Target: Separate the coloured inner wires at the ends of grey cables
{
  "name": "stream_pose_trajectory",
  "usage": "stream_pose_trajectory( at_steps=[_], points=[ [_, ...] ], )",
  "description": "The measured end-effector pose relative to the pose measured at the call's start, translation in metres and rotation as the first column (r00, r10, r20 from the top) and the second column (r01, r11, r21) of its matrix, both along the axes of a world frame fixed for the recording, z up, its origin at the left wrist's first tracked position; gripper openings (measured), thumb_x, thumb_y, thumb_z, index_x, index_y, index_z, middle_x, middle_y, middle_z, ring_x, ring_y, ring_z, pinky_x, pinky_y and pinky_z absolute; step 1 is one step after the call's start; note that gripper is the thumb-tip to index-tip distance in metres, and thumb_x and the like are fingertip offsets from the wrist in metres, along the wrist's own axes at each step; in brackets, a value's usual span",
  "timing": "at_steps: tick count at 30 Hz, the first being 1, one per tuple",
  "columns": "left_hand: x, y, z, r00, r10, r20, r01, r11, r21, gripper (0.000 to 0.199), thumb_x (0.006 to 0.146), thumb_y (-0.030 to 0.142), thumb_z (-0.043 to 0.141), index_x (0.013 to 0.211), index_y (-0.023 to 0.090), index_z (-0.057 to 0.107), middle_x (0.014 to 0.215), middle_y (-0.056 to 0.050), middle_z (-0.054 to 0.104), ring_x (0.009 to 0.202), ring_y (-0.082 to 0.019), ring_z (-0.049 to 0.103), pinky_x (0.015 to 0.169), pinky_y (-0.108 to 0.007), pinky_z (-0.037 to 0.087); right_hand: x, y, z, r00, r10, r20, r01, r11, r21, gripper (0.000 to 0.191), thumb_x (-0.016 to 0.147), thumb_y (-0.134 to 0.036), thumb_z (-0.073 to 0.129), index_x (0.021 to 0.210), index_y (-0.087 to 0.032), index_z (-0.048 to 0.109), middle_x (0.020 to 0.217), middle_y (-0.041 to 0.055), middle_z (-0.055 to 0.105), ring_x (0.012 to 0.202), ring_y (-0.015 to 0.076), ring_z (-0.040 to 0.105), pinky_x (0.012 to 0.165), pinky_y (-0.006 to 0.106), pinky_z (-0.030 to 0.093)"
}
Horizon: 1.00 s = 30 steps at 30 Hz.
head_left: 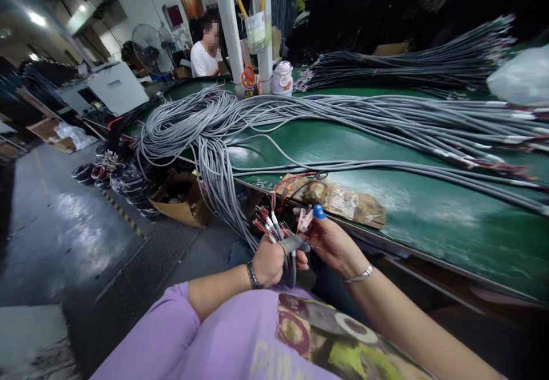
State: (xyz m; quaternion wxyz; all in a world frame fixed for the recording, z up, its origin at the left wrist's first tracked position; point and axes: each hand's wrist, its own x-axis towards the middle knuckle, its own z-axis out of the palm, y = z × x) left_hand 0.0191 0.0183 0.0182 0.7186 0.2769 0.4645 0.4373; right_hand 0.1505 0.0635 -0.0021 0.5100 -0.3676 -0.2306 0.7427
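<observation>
We judge the step in hand to be fine work on the wire ends. Our left hand [272, 258] is closed round a bunch of grey cables [221, 182], which drop over the near edge of the green table [433, 200]. Their ends stand up out of the fist in front of our body, where white sleeves [273, 220] give way to thin coloured wires [262, 215], red and green among them.

Our right hand [334, 242], just beside the left, pinches a small pink piece [305, 220] close to those ends (a clip or a little tool, we cannot tell which). A blue cover [318, 212] wraps its thumb tip. Whether the pink piece touches a wire is too small to make out.

As we judge it, the next move calls for a firm left grip that keeps the bunch together, with one wire singled out from its neighbours, and a light, exact pinch on the right. The crowded ends could easily tangle or snag.

Past the hands, a taped board [343, 201] lies along the table's edge, a looped grey pile [184, 125] rests farther back, and an open carton [182, 202] stands below on the left.
</observation>
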Motion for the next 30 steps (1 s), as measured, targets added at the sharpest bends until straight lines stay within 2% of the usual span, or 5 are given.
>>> stream_pose_trajectory(
  at_steps=[7, 15, 18, 21, 30],
  points=[
    [0.002, -0.001, -0.005, 0.999, -0.034, -0.039, 0.034, 0.999, -0.015, 0.045, 0.051, 0.049, 0.080, 0.063, 0.010, 0.061, 0.047, -0.003, 0.059, 0.038, -0.013, 0.053, 0.044, -0.028, 0.048, -0.006, 0.001, -0.002, 0.996, -0.093, 0.011, 0.092, 0.995, 0.045, 0.036, 0.067, -0.055, 0.074, 0.069, -0.020, 0.065, 0.064, -0.0001, 0.063, 0.056, 0.0126, 0.054, 0.054, 0.026, 0.046],
    [-0.007, -0.010, -0.003, 0.999, -0.011, -0.045, 0.011, 1.000, 0.001, 0.049, 0.050, 0.054, 0.079, 0.061, 0.010, 0.062, 0.044, -0.003, 0.057, 0.036, -0.011, 0.051, 0.042, -0.025, 0.044, 0.000, -0.010, 0.002, 0.991, 0.098, -0.093, -0.101, 0.994, -0.037, 0.047, 0.072, -0.066, 0.061, 0.076, -0.020, 0.068, 0.069, 0.0019, 0.063, 0.055, 0.0116, 0.054, 0.051, 0.023, 0.047],
    [-0.010, -0.014, -0.003, 0.999, 0.005, -0.040, -0.004, 1.000, 0.013, 0.049, 0.050, 0.054, 0.079, 0.063, 0.011, 0.061, 0.044, -0.002, 0.057, 0.036, -0.011, 0.051, 0.042, -0.024, 0.044, 0.002, -0.011, 0.006, 0.991, 0.120, -0.056, -0.120, 0.993, 0.000, 0.039, 0.073, -0.059, 0.065, 0.080, -0.020, 0.069, 0.069, 0.0013, 0.062, 0.055, 0.0115, 0.052, 0.052, 0.024, 0.048],
    [-0.010, -0.014, -0.002, 0.998, 0.037, -0.041, -0.036, 0.999, 0.018, 0.048, 0.052, 0.054, 0.079, 0.066, 0.011, 0.061, 0.046, -0.002, 0.058, 0.039, -0.012, 0.053, 0.044, -0.026, 0.046, 0.001, -0.011, 0.009, 0.993, 0.115, 0.007, -0.115, 0.992, 0.049, 0.027, 0.071, -0.046, 0.073, 0.078, -0.020, 0.068, 0.066, -0.0003, 0.061, 0.057, 0.0111, 0.053, 0.055, 0.023, 0.048],
    [0.001, -0.006, 0.003, 0.992, 0.128, -0.012, -0.128, 0.992, -0.002, 0.046, 0.050, 0.050, 0.080, 0.066, 0.012, 0.059, 0.047, -0.001, 0.059, 0.039, -0.011, 0.053, 0.044, -0.026, 0.048, -0.004, -0.005, 0.006, 0.996, 0.004, -0.094, -0.011, 0.998, -0.065, 0.028, 0.071, -0.050, 0.072, 0.074, -0.022, 0.067, 0.071, 0.0000, 0.067, 0.059, 0.0126, 0.056, 0.054, 0.025, 0.046]
  ],
)
